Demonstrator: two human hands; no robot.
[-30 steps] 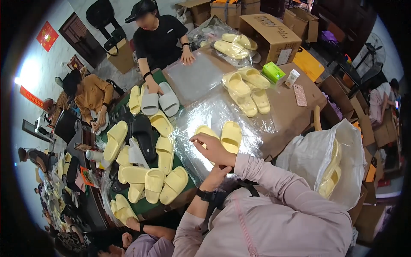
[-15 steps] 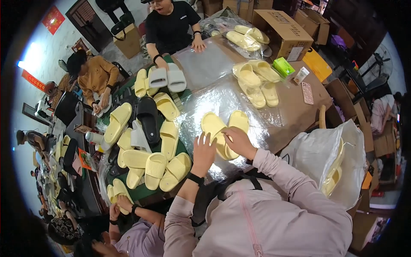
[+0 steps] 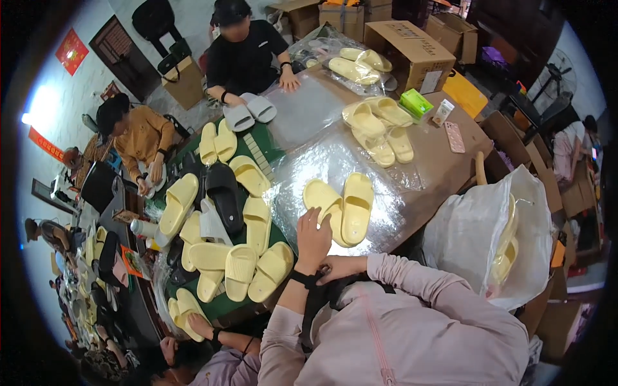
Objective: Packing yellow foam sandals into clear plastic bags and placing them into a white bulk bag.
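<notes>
A pair of pale yellow slide slippers [image 3: 358,209] lies in front of me on clear plastic sheeting, side by side with toes pointing away. My left hand [image 3: 313,239] is at the near left side of the left slipper [image 3: 323,197], its fingers bent against the edge and covering part of it. My right hand [image 3: 329,267] is drawn back close to my left wrist, beside a dark wristband [image 3: 302,279]. Its fingertips are partly hidden, and whether it holds anything does not show.
Loose yellow, black and white slippers [image 3: 240,273] crowd the green mat at left. Bagged yellow pairs [image 3: 380,128], a green packet [image 3: 416,103], a phone [image 3: 454,137] and a carton [image 3: 412,55] stand right. A white sack [image 3: 470,225] hangs near my right arm. Co-workers sit around.
My right hand has left the right slipper and pulled back toward my left wrist. The right slipper now stands straighter beside the left one. Across the table, a person's grey slippers have shifted.
</notes>
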